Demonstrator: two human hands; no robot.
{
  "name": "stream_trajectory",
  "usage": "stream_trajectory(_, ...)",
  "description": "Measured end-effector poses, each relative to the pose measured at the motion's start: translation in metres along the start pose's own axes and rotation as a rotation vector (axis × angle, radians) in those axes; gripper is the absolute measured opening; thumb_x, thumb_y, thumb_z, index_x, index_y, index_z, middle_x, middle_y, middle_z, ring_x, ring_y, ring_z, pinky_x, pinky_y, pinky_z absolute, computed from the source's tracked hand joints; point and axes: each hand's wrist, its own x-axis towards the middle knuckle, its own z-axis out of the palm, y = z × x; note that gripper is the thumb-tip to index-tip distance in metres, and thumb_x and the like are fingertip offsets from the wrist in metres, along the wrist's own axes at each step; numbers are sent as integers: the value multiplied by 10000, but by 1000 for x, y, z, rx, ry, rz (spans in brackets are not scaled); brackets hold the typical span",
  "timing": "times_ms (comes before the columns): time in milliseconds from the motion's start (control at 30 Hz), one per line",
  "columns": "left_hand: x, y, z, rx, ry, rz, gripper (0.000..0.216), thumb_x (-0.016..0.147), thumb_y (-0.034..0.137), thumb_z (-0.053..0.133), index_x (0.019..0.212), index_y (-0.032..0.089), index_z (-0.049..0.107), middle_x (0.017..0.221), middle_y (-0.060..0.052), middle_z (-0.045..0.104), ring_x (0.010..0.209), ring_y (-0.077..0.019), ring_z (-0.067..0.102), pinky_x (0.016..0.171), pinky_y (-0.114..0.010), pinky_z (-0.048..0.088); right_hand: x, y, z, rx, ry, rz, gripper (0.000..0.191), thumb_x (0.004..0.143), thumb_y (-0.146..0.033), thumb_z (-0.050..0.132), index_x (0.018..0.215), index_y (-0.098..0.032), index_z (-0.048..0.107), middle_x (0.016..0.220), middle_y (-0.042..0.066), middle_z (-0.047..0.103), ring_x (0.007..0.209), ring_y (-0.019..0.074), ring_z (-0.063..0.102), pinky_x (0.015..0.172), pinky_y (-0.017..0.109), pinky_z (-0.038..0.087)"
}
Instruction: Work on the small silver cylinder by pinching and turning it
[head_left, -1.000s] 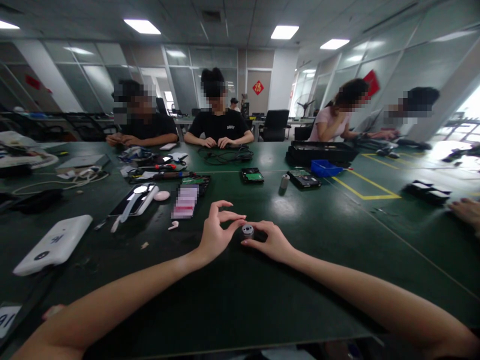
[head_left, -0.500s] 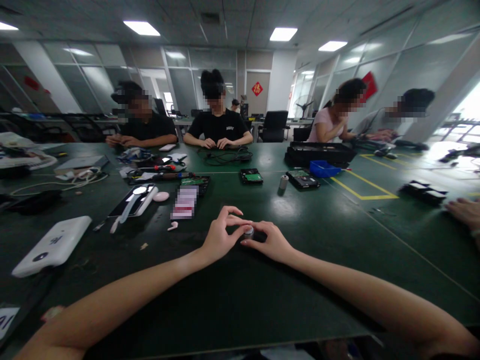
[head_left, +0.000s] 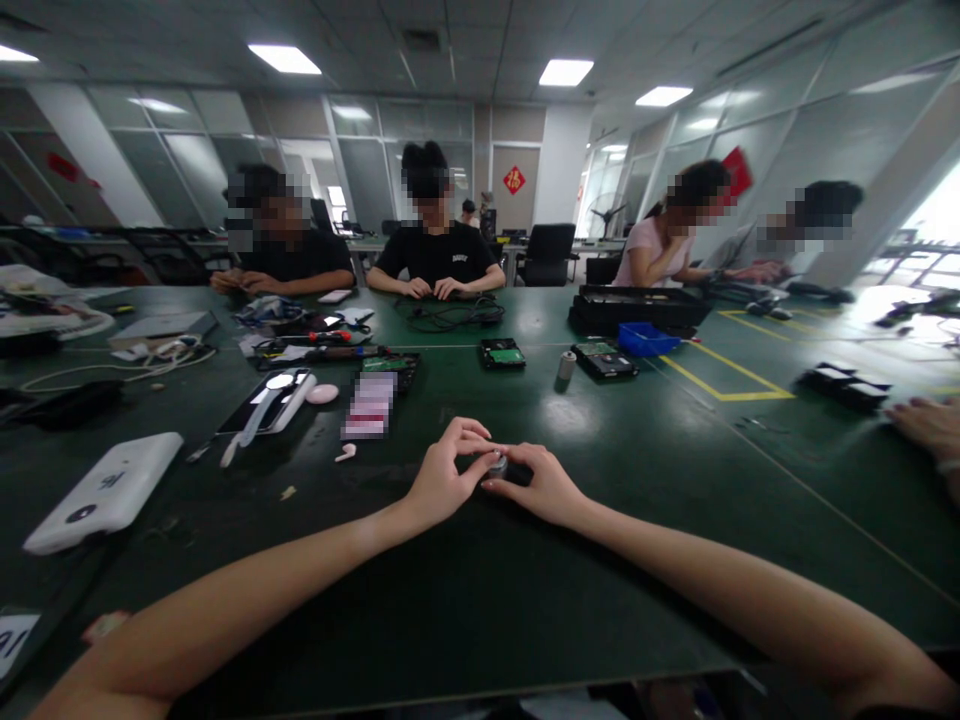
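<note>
One metal cylinder (head_left: 498, 465): left hand (head_left: 442, 482) fingertips, earlier spread above, are now clamping it; right hand (head_left: 544, 487) is pinching opposite.

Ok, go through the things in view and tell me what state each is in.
small metal cylinder: on the table, mostly hidden by fingers.
left hand: fingertips pinched on its top.
right hand: fingers gripping its side.
hard drive: circuit board up.
white earbud: lying loose.

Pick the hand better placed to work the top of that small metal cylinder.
Left, likely. The left hand pinches its fingertips over the top of the small metal cylinder, while the right hand cups its side low against the green table, more a brace than a free hand.
</note>
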Motion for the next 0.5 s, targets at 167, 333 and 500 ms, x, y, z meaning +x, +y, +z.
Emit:
stream_trajectory(167,-3,5,0,-53,-19,-34,154,848,204,609,994,200,658,1069,-66,608,1019,-202,593,938,-341,451,1,-1,0,15,-9,-18,305,796,-382,682,1038,-198,657,865,23,700,784,175,624,757,286,431)
stream_trajectory(333,-3,7,0,-72,-56,-22,284,816,173,638,1097,213,618,1151,-71,599,1118,-213,555,996,-365,412,1,0,0,0,-18,-1,259,804,-374,673,978,-182,666,830,29,697,755,177,622,739,295,430)
stream_trajectory(500,-2,1,0,-13,88,-27,73,782,228,682,808,167,652,997,-76,604,932,-201,609,876,-343,461,1,-3,-2,41,-27,28,344,785,-385,691,1082,-215,651,925,29,709,811,186,633,758,297,445)
